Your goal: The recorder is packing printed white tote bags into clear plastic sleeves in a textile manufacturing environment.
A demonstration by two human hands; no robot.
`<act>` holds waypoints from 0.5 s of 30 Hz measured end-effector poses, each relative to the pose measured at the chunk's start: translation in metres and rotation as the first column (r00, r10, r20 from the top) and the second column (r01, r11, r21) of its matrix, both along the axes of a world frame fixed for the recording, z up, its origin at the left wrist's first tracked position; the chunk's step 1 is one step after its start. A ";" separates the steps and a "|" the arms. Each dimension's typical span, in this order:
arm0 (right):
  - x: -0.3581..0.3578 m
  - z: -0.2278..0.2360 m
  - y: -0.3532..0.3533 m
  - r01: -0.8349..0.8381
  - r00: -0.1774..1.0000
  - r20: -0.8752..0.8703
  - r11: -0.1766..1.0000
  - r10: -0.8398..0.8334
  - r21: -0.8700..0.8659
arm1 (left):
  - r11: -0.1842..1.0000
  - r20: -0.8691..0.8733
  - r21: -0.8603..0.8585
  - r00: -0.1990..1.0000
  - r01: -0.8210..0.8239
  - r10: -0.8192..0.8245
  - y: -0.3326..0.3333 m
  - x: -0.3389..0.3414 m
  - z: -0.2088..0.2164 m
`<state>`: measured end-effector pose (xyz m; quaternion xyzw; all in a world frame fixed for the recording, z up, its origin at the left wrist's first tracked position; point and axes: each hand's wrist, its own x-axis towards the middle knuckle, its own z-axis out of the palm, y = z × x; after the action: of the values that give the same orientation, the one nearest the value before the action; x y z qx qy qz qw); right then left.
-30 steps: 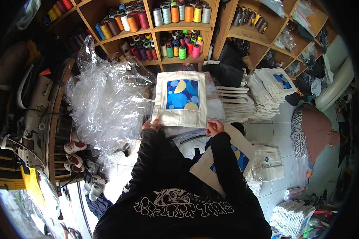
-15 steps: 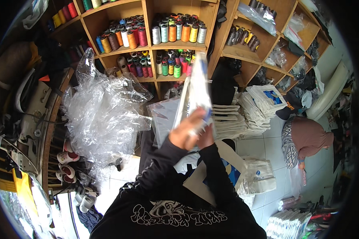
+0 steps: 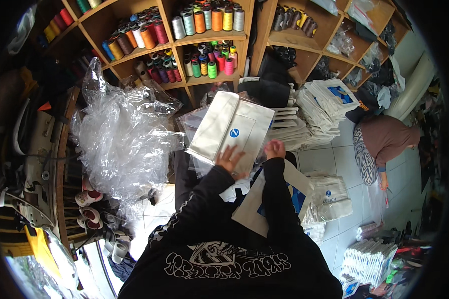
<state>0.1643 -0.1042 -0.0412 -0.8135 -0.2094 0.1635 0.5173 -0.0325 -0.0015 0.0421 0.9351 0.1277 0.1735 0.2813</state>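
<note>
A folded cream cloth bag (image 3: pixel 244 117) with a round blue mark lies flat in front of me, on top of clear plastic sleeves (image 3: pixel 185 130) that stick out past its left side. At the bag's near edge my left hand (image 3: pixel 229 160) rests with its fingers spread. By the near right corner is my right hand (image 3: pixel 274 149), its fingers curled in; whatever they pinch is too small to make out. Under my right forearm, another cream bag with a blue print (image 3: pixel 249 212) lies across my lap, partly covered by the sleeve.
Crumpled clear plastic (image 3: pixel 127 134) heaps up on the left, beside shoes (image 3: pixel 89 217). Shelves of thread cones (image 3: pixel 204 22) stand ahead. Stacks of cream bags (image 3: pixel 324 107) sit to the right, with a packed bag (image 3: pixel 329 199) nearer. A person (image 3: pixel 386 144) bends over at far right.
The cream bag, held upright and blurred in both hands before, now lies flat on the plastic sleeves. My left hand has opened on it; my right hand has shifted to its right corner.
</note>
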 end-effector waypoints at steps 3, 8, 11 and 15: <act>-0.026 0.068 0.021 0.106 0.850 0.489 0.972 -0.197 0.208 | 0.944 0.011 0.195 0.963 -0.266 0.269 0.042 0.013 -0.004; -0.051 0.088 0.072 0.034 0.693 0.663 0.906 0.284 -0.423 | 0.839 -0.087 0.449 0.919 -0.308 0.384 0.087 0.049 -0.004; -0.048 0.062 0.073 0.056 0.668 0.681 0.892 0.300 -0.448 | 0.876 -0.146 0.378 0.916 -0.298 0.375 0.092 0.045 -0.011; -0.044 0.051 0.080 0.042 0.714 0.607 0.844 0.349 -0.535 | 0.871 -0.224 0.381 0.883 -0.311 0.413 0.093 0.045 -0.015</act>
<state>0.1204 -0.0246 0.0102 -0.9010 -0.4030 -0.0539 0.1515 0.0126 0.0911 0.0273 0.9431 0.3120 0.0997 0.0579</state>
